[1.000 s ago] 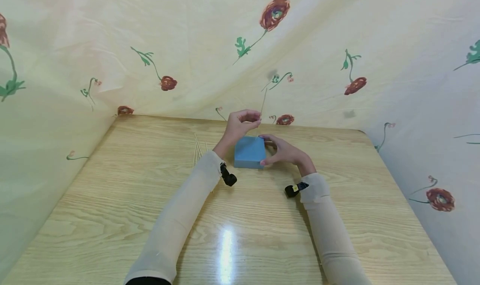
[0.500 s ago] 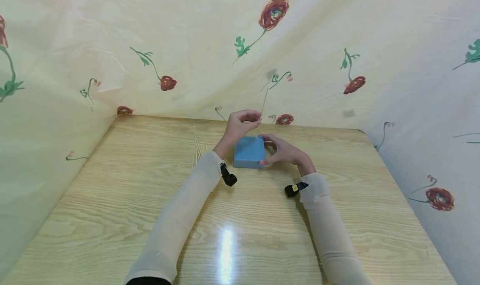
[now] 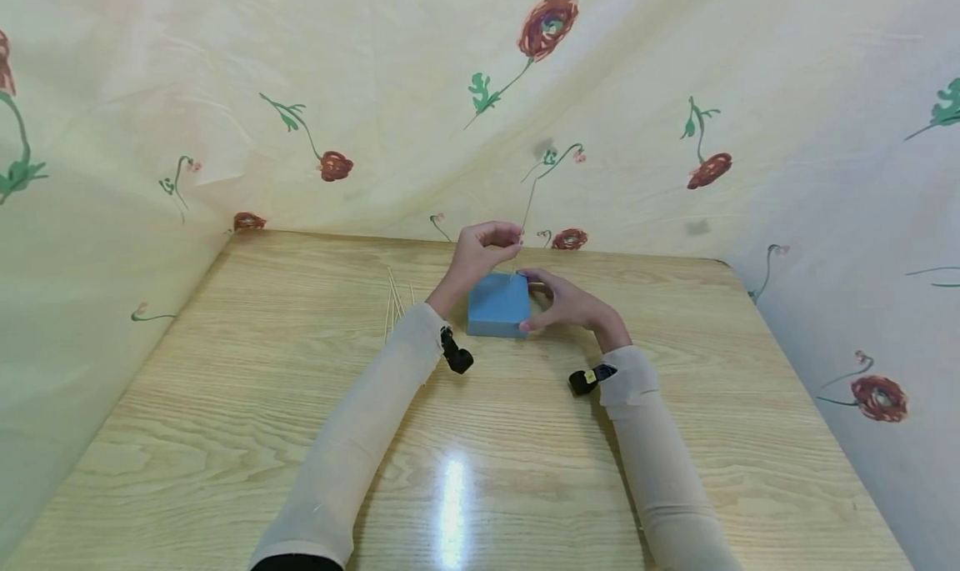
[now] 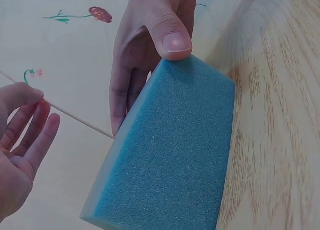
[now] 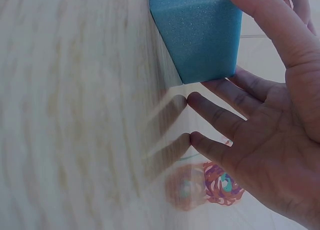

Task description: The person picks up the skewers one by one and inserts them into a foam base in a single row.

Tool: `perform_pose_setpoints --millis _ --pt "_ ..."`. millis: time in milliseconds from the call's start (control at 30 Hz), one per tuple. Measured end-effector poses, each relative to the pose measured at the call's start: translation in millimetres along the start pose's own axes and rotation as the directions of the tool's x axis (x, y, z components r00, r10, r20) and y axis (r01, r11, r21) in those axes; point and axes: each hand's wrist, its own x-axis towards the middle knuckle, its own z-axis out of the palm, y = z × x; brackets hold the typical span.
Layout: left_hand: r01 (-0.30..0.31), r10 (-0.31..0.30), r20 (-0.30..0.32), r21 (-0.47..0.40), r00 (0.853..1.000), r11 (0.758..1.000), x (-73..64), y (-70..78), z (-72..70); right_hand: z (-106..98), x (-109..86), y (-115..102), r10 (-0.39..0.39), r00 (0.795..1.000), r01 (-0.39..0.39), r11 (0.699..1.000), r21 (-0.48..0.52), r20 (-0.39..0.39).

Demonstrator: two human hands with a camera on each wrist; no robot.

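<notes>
A blue foam block [image 3: 498, 303] lies on the wooden table, with a smooth flat top. My left hand [image 3: 483, 250] pinches a thin wooden skewer [image 3: 528, 207] between thumb and fingertips above the block's far right corner. The skewer slants, and its lower end meets the block's top face, where the left wrist view shows the skewer [image 4: 82, 121] right at the foam. On the right side my right hand [image 3: 573, 303] holds the block, thumb on the near face and index finger at the far corner. In the right wrist view its other fingers [image 5: 215, 112] spread out beside the foam.
Several loose skewers [image 3: 393, 300] lie on the table left of the block, partly hidden behind the left forearm. A flowered cloth [image 3: 420, 96] hangs behind the table's far edge and along both sides. Small black cameras [image 3: 455, 352] sit on both wrists.
</notes>
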Motion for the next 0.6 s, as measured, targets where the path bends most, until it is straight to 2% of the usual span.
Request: perform_pose_setpoints --millis 333,600 --pt "0.066 -0.067 0.042 0.028 0.997 0.997 -1.8 4.2 -2.4 0.5 0.2 -1.6 -0.006 1.000 0.006 1.000 0.008 0.001" --pt "0.070 -0.070 0.047 -0.001 0.996 0.998 -1.9 3.7 -2.9 1.2 -0.7 -3.7 -0.002 1.000 0.002 1.000 0.010 0.000"
